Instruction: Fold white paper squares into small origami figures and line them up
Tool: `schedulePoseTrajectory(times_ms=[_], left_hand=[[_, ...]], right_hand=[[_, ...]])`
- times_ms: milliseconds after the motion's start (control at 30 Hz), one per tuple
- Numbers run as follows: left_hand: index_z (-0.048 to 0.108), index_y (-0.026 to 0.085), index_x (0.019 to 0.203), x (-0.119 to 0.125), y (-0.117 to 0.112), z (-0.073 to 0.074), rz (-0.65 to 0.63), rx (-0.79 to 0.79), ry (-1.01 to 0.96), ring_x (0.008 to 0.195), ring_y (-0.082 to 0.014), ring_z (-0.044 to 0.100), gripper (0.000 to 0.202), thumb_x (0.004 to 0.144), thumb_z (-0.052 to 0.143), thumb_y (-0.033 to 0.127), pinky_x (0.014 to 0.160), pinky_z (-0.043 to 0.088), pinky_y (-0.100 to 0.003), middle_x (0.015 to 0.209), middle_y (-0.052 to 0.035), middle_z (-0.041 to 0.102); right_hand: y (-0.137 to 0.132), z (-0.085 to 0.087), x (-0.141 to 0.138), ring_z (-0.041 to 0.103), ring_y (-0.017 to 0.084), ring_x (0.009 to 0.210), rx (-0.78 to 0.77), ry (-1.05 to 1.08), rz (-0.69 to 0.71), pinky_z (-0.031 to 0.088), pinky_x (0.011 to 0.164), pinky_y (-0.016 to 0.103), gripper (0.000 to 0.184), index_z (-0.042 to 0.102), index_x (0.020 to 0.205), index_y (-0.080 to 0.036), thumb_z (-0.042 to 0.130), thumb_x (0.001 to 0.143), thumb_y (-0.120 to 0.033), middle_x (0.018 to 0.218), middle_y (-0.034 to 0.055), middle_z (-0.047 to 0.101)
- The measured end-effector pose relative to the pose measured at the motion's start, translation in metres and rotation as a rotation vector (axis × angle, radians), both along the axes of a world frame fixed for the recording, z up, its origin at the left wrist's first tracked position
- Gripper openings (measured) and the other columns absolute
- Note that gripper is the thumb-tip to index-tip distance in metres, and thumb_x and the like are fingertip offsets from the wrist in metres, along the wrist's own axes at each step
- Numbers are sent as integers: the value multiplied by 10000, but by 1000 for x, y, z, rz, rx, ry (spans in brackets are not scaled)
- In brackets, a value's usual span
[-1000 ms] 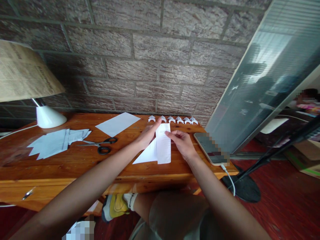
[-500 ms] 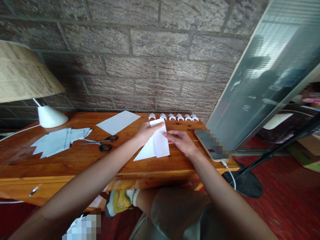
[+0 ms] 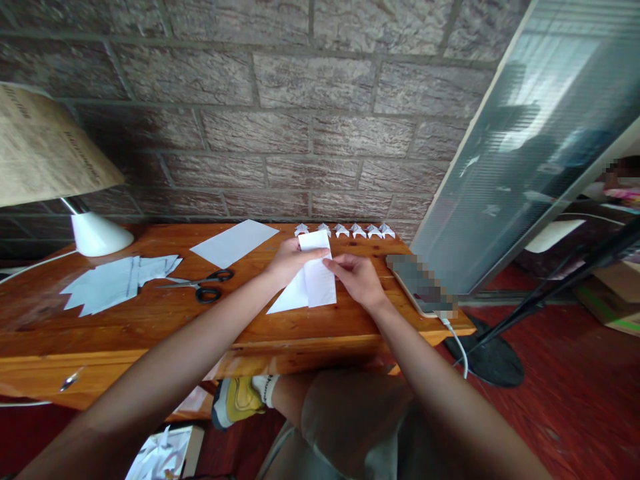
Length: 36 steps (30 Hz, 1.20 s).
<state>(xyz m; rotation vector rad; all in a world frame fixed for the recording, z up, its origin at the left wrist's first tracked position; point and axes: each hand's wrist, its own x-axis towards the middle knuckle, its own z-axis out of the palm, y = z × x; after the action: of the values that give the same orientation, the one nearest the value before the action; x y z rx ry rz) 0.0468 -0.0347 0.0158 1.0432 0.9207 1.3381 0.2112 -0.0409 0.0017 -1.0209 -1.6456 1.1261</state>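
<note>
A white sheet of paper (image 3: 320,283), partly folded over, is held between my two hands above the front of the wooden desk. My left hand (image 3: 295,261) grips its left side, thumb laid across the front near the top. At the right edge my right hand (image 3: 354,272) pinches the paper between thumb and fingers. One slanted corner of the sheet points down to the left. Behind it, small folded paper figures (image 3: 357,231) stand in a row along the wall. Left of my hands lie black-handled scissors (image 3: 207,287).
A flat white sheet (image 3: 235,243) lies at the back of the desk (image 3: 200,327). Cut paper pieces (image 3: 105,283) are heaped at left beside a lamp (image 3: 97,230). A phone (image 3: 423,287) with a charging cable rests at the right end. Below is a box of papers (image 3: 190,450).
The view has shifted slightly. My right hand has moved up a little along the paper's right edge, its fingers more curled. Both hands keep hold of the sheet.
</note>
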Motion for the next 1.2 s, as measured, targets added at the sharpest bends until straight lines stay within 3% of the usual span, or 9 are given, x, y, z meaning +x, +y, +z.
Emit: schedulePoseTrajectory(times_ms=[167, 267, 500, 800, 1200], left_hand=[[693, 122, 772, -2, 3, -1, 13, -49, -35, 577, -148, 615, 385, 473, 896, 255, 602, 491, -292, 707, -24, 706], [692, 114, 768, -4, 6, -3, -1, -106, -37, 577, -152, 619, 380, 470, 896, 229, 609, 496, -298, 703, -31, 706], [678, 118, 779, -7, 7, -2, -180, -222, -48, 557, -178, 632, 344, 515, 871, 222, 599, 525, -336, 683, -40, 702], [683, 107, 735, -7, 8, -7, -110, -231, 27, 538, -169, 627, 302, 498, 858, 174, 567, 525, -316, 675, -53, 709], [694, 136, 713, -13, 12, -6, -80, -257, 112, 513, -188, 624, 261, 543, 850, 257, 555, 502, -329, 652, -64, 708]], right_hand=[[-5, 6, 2, 680, 169, 769, -241, 137, 209, 526, 763, 295, 413, 724, 906, -154, 769, 667, -489, 882, 36, 747], [-6, 6, 2, 678, 165, 724, -338, 129, 243, 535, 751, 303, 417, 738, 869, -139, 807, 620, -466, 829, 41, 746], [-8, 7, 0, 659, 130, 651, -381, 189, 167, 536, 680, 254, 359, 736, 814, -141, 837, 595, -407, 759, 23, 738], [-8, 15, 10, 668, 127, 642, -481, -12, 249, 520, 636, 219, 362, 737, 845, -134, 784, 687, -456, 734, 52, 738], [-9, 19, 13, 681, 117, 635, -538, 21, 329, 539, 616, 201, 362, 709, 861, -144, 816, 653, -420, 804, 50, 747]])
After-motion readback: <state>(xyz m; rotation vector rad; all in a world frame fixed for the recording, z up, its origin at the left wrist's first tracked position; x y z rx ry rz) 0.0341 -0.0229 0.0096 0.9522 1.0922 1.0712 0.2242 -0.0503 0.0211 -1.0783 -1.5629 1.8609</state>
